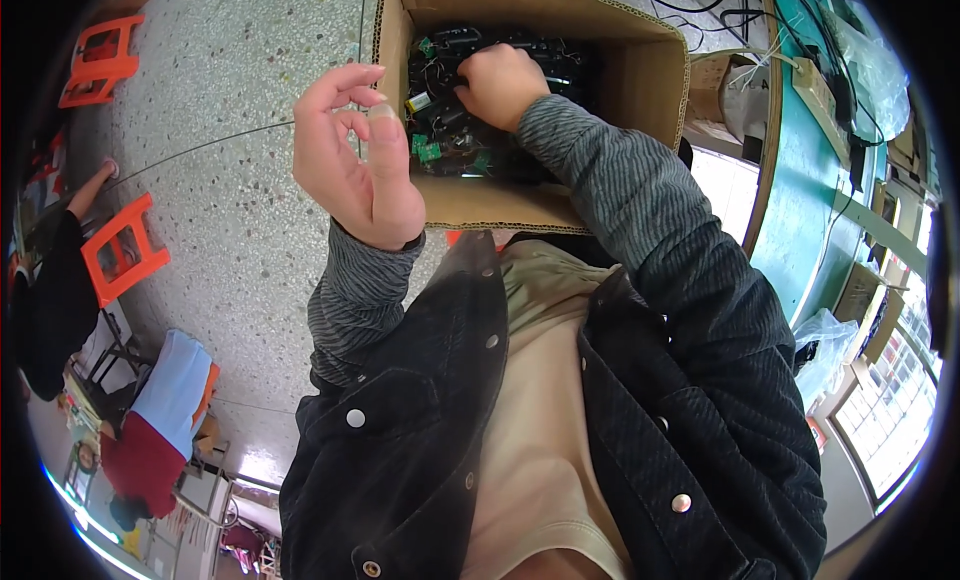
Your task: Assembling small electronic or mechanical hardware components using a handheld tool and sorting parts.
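A cardboard box (pixel 640 90) stands in front of me, holding a heap of black plastic parts (pixel 460 135) with thin wires. Green circuit boards (pixel 428 152) and a small yellowish-silver piece (pixel 417 102) show among them. My right hand (pixel 503 85) is down inside the box, its fingers curled into the black parts. Its fingertips are hidden, so what it grips cannot be made out. Raised over the box's left edge, my left hand (pixel 355 160) holds nothing visible; its fingers are loosely bent and apart from the thumb.
Right of the box runs a green-topped workbench (pixel 775 235) with cables, a power strip (pixel 820 110) and clear plastic bags (pixel 868 70). Orange stools (pixel 125 250) stand on the speckled floor (pixel 240 210) at left. Other people, one in a dark red top (pixel 145 465), are at far left.
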The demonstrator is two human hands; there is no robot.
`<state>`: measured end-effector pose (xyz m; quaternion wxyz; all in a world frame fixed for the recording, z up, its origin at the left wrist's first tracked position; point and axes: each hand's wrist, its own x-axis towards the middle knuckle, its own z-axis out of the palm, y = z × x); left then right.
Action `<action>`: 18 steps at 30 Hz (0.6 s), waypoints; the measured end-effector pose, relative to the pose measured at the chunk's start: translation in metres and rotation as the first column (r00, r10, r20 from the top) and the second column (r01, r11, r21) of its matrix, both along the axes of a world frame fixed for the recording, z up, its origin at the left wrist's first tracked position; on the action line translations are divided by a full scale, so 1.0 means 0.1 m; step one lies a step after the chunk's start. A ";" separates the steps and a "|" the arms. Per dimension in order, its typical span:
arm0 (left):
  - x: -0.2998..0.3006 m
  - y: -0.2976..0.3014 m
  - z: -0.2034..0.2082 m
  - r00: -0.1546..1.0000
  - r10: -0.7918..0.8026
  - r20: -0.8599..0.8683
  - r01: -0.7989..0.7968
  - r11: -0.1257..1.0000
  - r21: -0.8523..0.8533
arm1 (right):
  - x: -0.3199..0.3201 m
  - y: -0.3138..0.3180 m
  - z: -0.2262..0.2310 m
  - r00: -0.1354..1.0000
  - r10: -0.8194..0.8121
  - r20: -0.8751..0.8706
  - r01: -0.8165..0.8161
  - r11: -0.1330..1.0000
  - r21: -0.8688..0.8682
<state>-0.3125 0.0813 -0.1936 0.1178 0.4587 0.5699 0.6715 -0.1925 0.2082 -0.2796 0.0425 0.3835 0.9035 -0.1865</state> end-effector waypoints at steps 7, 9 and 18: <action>0.01 0.01 0.00 1.000 -0.006 0.001 0.006 1.000 0.008 | -0.04 0.04 0.01 0.990 0.113 0.082 -0.116 0.993 0.037; 0.01 -0.01 0.01 1.000 0.001 0.004 -0.001 1.000 0.000 | -0.09 0.03 0.07 0.970 0.237 0.061 -0.242 0.965 0.096; 0.02 0.02 0.03 1.000 0.001 -0.001 -0.001 1.000 0.006 | -0.24 0.10 0.26 0.966 0.237 0.107 -0.250 0.960 0.124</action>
